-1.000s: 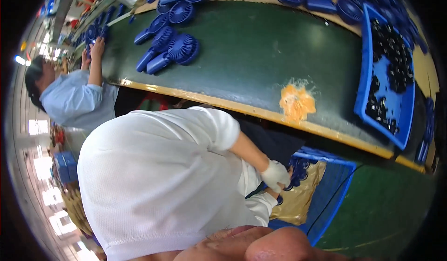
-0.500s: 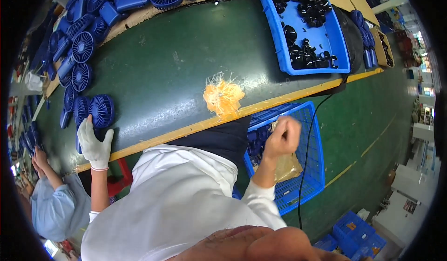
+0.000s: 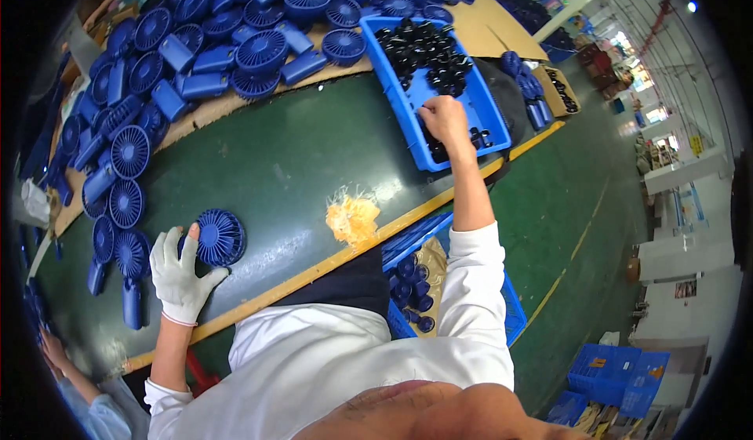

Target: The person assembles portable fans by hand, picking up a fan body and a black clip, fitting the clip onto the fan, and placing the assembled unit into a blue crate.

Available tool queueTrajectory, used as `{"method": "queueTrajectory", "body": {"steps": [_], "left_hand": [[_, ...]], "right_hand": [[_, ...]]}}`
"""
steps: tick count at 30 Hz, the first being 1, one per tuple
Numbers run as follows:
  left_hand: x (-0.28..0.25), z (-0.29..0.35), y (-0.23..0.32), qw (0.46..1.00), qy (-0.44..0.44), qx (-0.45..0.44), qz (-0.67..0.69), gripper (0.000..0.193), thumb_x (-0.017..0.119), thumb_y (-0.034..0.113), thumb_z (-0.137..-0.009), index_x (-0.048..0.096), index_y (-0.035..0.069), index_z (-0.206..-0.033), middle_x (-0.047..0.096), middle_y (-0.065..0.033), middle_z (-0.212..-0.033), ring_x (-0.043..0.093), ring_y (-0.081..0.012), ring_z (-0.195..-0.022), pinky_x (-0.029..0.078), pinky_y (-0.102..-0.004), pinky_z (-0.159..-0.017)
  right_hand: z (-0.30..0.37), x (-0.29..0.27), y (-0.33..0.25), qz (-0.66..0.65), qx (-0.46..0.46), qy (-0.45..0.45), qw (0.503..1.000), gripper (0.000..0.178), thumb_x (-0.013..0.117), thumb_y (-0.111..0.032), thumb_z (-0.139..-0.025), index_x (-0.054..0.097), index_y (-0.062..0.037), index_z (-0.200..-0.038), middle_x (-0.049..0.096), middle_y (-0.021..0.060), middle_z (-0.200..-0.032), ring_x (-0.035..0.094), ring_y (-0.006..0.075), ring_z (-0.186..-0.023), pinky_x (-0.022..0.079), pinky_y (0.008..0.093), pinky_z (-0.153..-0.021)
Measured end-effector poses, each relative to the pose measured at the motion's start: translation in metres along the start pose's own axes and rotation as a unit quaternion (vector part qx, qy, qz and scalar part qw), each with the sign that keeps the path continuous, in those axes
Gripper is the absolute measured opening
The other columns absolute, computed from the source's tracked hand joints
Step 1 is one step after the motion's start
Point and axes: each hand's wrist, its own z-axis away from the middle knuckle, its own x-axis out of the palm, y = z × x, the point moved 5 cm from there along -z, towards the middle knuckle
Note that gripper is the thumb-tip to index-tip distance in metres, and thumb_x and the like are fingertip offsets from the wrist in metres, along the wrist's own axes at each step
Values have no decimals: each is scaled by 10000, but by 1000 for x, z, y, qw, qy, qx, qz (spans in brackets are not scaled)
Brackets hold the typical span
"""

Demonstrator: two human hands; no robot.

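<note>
My left hand [image 3: 180, 275], in a white glove with a bare fingertip, grips a dark blue handheld fan [image 3: 221, 238] lying on the green table. Its thumb and fingers are spread around the near side of the round fan head; the handle is hidden under the palm. My bare right hand [image 3: 445, 118] reaches into a blue tray [image 3: 424, 158] with small glossy black plastic parts [image 3: 423, 52]. Its fingers are curled together low in the tray. Whatever they hold is hidden by the hand.
Many blue fans [image 3: 263, 52] are heaped along the far left side. A peeled orange patch [image 3: 353, 219] marks the table [image 3: 298, 142]. Below the yellow edge stands a blue crate [image 3: 514, 314] with blue parts. Another person's arm [image 3: 74, 369] shows at far left.
My right hand has moved from above the crate, forward into the tray. My left hand has drawn the fan away from its neighbours. The view has shifted too.
</note>
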Motion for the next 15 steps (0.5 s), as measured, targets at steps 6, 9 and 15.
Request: {"method": "queueTrajectory", "body": {"steps": [6,9,15], "left_hand": [[17,-10,-26,997,20,15,79,620,847,214,-529,587,32,-1062,604,-110,-924,587,-302,-845,492,-399,-698],[12,-27,-28,987,-80,38,137,461,830,263,-566,611,47,-908,620,-107,-863,602,-305,-825,498,-400,-678],[4,-30,3,994,-56,52,75,371,748,314,-688,587,21,-850,603,-132,-843,578,-321,-807,484,-408,-664]], "right_hand": [[-9,-30,5,-229,80,135,961,220,625,-147,-789,592,27,-658,547,37,-542,531,142,-514,417,323,-531],[-11,-28,16,-438,158,130,876,191,691,-158,-786,675,10,-695,594,21,-583,556,99,-559,432,271,-493],[-2,-23,7,-560,145,8,816,554,770,-100,-759,527,120,-1206,647,118,-953,652,190,-818,463,264,-551]]}}
